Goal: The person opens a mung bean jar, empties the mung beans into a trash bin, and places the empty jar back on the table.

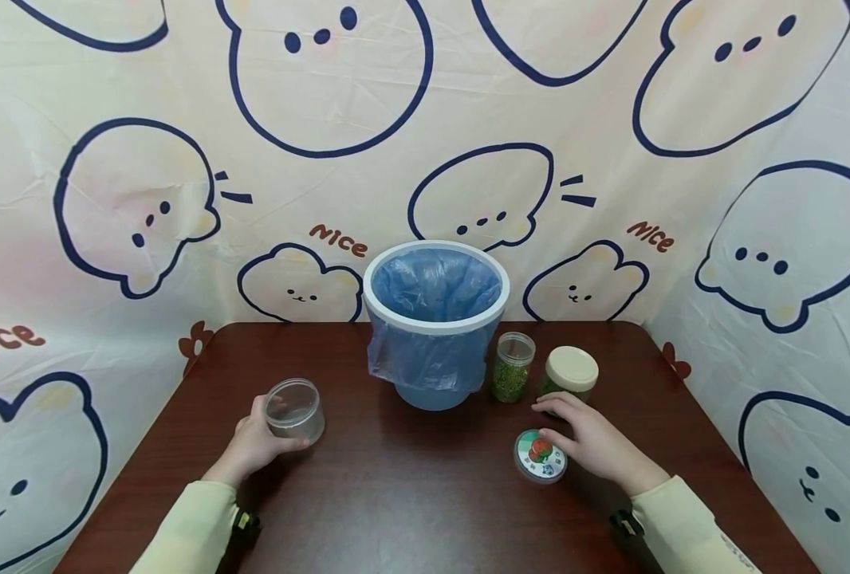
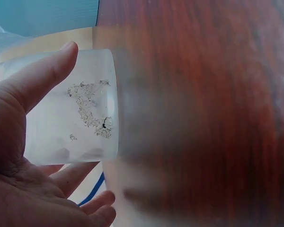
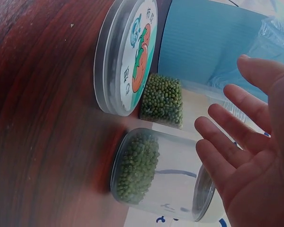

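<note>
On the left of the table, my left hand [image 1: 251,445] grips an empty-looking clear plastic jar [image 1: 308,422], thumb on one side and fingers on the other. The left wrist view shows pale specks on the jar near its base. My right hand [image 1: 603,448] hovers with relaxed fingers, holding nothing. Below its thumb lies a round lid [image 1: 537,462] with a tomato picture. Just beyond the fingers stands a jar with a cream lid [image 1: 572,368]; green mung beans [image 3: 138,168] fill its lower part. Beside it is a narrower clear jar [image 1: 514,371] of mung beans.
A blue bin [image 1: 432,397] with a white rim and a blue plastic liner [image 1: 435,355] stands at the back middle of the dark wooden table [image 1: 396,494]. A cloth [image 1: 324,199] printed with cartoon bears hangs behind and at both sides.
</note>
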{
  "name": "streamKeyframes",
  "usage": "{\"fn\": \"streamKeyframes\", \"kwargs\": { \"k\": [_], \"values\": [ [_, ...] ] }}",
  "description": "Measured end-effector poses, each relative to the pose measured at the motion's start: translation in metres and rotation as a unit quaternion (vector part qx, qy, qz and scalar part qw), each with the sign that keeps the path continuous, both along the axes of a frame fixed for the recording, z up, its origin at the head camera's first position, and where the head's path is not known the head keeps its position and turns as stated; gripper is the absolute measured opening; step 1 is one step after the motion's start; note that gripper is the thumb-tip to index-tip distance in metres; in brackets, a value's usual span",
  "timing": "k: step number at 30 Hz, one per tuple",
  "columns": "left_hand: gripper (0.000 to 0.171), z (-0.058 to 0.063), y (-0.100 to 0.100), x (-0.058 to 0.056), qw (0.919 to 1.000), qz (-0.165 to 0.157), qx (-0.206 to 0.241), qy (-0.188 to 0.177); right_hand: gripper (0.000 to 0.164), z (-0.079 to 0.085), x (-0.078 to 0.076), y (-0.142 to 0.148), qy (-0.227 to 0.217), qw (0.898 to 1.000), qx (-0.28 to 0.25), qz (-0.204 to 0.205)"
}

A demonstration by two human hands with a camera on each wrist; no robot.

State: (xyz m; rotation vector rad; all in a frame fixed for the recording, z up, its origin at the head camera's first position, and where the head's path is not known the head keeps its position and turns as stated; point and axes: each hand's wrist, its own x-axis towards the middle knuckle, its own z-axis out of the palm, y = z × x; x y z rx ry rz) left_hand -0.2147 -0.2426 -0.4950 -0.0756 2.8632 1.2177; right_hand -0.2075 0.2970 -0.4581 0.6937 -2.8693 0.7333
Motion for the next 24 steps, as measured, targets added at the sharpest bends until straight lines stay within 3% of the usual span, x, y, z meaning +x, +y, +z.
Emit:
{"fn": "streamKeyframes", "kwargs": {
  "k": [10, 16, 19, 24],
  "values": [
    [0.108, 0.000, -0.003, 0.000, 0.9998, -0.003, -0.016, 0.009, 0.037, -0.001, 0.000, 0.006, 0.027, 1.000, -0.004, 0.004],
    [0.116, 0.008, 0.001, 0.008, 0.9996, 0.006, -0.023, 0.012, 0.033, 0.000, 0.000, 0.008, 0.035, 0.999, -0.003, 0.003],
    [0.118, 0.013, 0.006, 0.016, 0.9971, 0.012, -0.058, 0.049, 0.032, 0.000, 0.000, 0.009, 0.038, 0.999, -0.004, 0.002],
    [0.111, 0.023, 0.018, 0.028, 0.9847, 0.023, -0.101, 0.140, 0.028, 0.000, 0.001, 0.014, 0.064, 0.998, -0.011, -0.004]
  ]
}}
